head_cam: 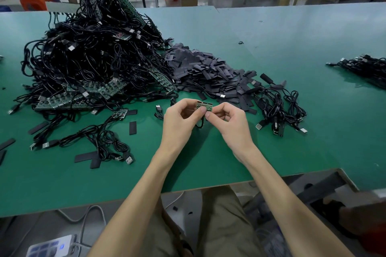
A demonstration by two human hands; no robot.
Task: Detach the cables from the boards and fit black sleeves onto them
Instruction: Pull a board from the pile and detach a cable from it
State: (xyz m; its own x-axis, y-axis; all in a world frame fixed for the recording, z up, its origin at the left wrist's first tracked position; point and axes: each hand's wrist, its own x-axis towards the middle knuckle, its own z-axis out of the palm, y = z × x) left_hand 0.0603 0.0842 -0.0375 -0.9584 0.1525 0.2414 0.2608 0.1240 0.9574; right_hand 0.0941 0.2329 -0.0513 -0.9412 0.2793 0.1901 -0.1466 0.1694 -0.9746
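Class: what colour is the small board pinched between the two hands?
The small board is green; head view.

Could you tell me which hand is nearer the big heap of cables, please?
Left: the left hand sits just right of the heap; the right hand is farther right, beyond the left.

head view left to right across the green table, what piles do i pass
Tangled pile of cables and boards → heap of black sleeves → small bunch of cables → cable bundle at the right edge. The left hand and right hand, pinching a small board, overlap the sleeves, so left out.
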